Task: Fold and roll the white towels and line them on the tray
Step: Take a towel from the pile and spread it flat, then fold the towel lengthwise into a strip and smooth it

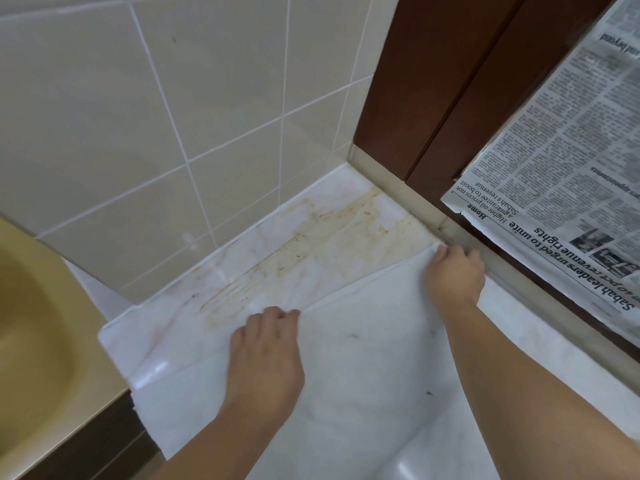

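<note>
The left hand [265, 348] lies palm down on the white towel [363, 368], its fingertips curled over the far edge, while the right hand [454, 277] pinches the far right corner of the same edge beside the window ledge. The towel is spread flat on a pale marble counter [311, 244] marked with yellowish stains, its near part draping toward the person. Around it are a tiled wall [156, 116], a tan basin [31, 327] to the left, and newspaper [571, 168] over the window on the right.
</note>
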Demonstrator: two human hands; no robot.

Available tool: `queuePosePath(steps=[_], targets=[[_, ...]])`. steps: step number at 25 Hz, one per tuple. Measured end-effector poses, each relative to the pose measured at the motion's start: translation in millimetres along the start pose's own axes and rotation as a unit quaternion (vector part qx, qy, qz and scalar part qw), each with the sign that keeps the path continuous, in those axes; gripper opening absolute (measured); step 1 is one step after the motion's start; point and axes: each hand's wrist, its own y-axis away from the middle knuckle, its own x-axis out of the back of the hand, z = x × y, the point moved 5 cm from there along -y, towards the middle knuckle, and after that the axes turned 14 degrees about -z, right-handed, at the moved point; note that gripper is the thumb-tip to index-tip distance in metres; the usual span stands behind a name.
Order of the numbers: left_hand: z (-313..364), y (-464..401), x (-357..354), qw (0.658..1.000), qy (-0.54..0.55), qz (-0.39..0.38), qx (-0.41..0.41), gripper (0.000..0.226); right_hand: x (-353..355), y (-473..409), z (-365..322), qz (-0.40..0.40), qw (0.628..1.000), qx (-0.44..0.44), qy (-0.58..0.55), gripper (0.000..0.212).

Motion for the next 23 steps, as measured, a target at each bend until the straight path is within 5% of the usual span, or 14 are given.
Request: queuePosePath(steps=[3,6,10,19,23], targets=[[37,7,-14,0.987,-0.004,-0.110,-0.115,0.062,-1,45,-14,0.002,0.997,0.067,-0.030,0.048],[42,11,-35,0.980,0.007,-0.170,-0.102,0.101,-16,110,-33,-0.063,0.973,0.221,-0.024,0.051],[45,12,-41,0.977,-0.029,-0.188,-0.096,0.121,-42,177,-48,-0.228,0.901,0.359,0.089,0.057],[48,9,-42,0.982,-0.034,-0.158,-0.098,0.141,-37,156,-45,-0.292,0.877,0.332,0.188,0.055],[48,6,-33,0.989,-0.027,-0.124,-0.077,0.113,-37,136,-52,-0.301,0.876,0.328,0.186,0.053]])
